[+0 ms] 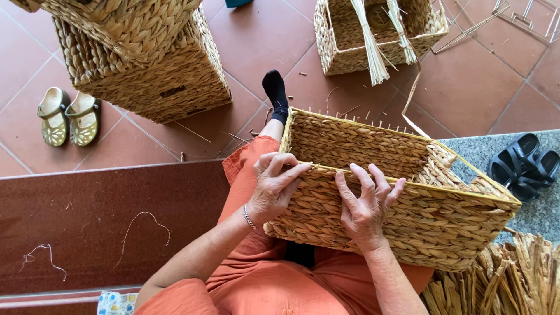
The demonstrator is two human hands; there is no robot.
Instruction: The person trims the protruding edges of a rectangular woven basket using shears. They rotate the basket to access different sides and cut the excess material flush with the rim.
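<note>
— Where's the woven basket?

— On the person's lap, tilted, open side toward twelve o'clock. The left hand curls over the near rim, its grip closed on the braid; the right hand lies flat on the near wall, fingers spread, holding nothing.

— How would it handle?

— Light, I judge, stiff along the rim, slightly giving in the walls, rough rather than slippery. The rim is the best hold.

— Count?

— Four baskets: this one, two stacked baskets at ten o'clock, one basket with reed bundles at one. Two pairs of sandals: yellow sandals at nine, black sandals at three.
</note>
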